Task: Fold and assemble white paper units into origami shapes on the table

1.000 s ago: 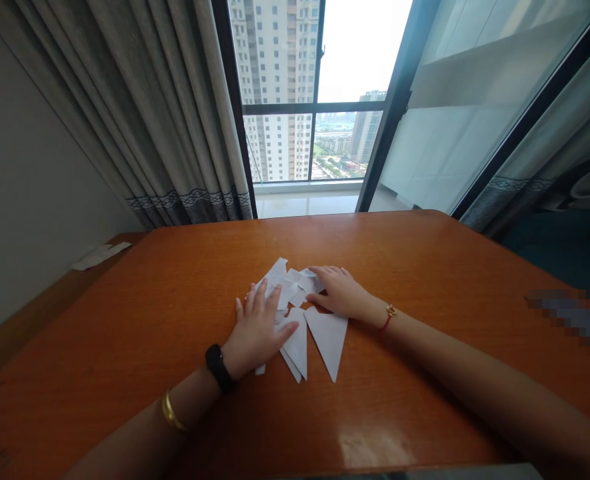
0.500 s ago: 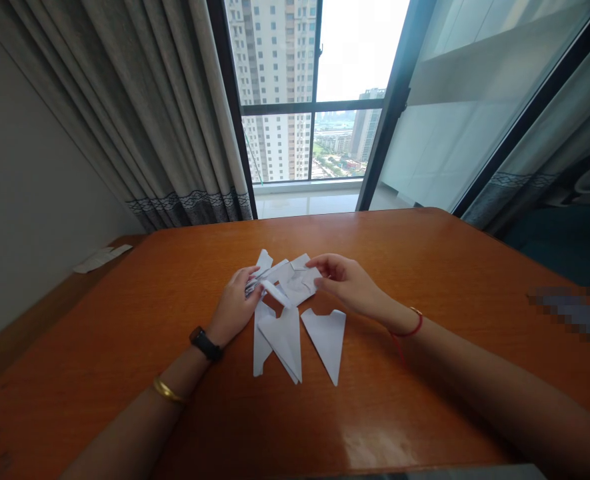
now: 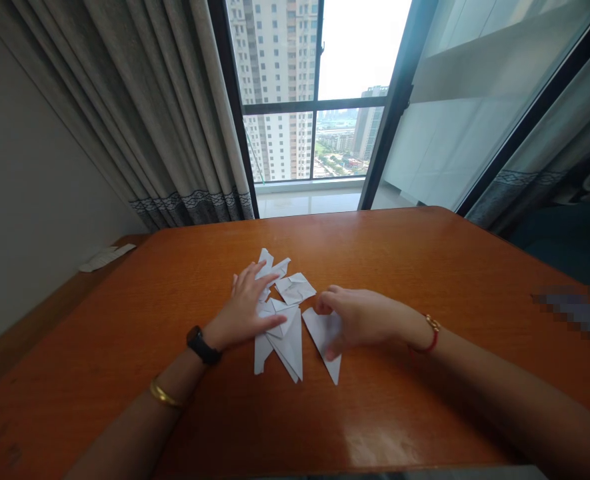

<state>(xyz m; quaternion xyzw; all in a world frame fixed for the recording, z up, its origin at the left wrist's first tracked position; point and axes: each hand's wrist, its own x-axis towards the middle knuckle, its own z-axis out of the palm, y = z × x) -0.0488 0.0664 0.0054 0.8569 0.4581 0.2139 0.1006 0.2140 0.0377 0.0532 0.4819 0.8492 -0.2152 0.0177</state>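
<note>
Several folded white papers [image 3: 296, 289] lie in a loose cluster on the brown table [image 3: 199, 267]. My left hand [image 3: 249, 300] is spread with its fingers apart over the left side of the cluster, covering part of it. Below it, pointed paper pieces [image 3: 291, 350] overlap, tips toward me. To their right lies a separate triangular paper [image 3: 319, 328]. Over its right edge is my right hand [image 3: 349, 320], its thumb and fingers apart and a little blurred; no paper is lifted in it.
White strips [image 3: 107, 258] rest on a ledge at the left. Behind the table are a grey curtain [image 3: 189, 133] and a window. A pixelated patch [image 3: 575, 320] covers something at the table's right edge.
My left hand has opened and spread over the papers. My right hand has left the upper papers and moved down to the separate triangle. Some upper papers have shifted.
</note>
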